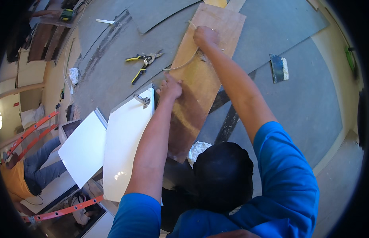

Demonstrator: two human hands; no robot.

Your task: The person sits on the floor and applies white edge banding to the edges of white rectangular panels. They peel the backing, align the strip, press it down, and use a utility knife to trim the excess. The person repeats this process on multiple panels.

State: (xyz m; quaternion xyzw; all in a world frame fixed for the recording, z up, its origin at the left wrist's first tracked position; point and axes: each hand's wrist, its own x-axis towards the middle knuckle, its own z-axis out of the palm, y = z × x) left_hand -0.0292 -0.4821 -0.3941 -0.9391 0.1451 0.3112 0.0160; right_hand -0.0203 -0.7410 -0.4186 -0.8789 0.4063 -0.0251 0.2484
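Observation:
A long brown wooden board [194, 101] lies aslant in front of me. My right hand [205, 37] is closed over its far part, around a thin pale strip [186, 64] that curves out below toward the board's left edge; a short end shows above the fist. Nearer to me, my left hand [169, 88] rests at the board's left edge with its fingers apart and nothing visible in them. Left of the board lie tin snips [144, 65] with yellow and black handles, jaws apart. Below my left hand, a white panel [123, 146] carries a metal hinge [142, 100].
A dark scraper blade [278, 68] lies on the grey sheets [303, 95] at right. Crumpled white material [198, 150] sits by the board's near end. A second white panel [85, 146], an orange ladder [67, 209] and a person [18, 180] are at left. Another person's hand [53, 13] is at upper left.

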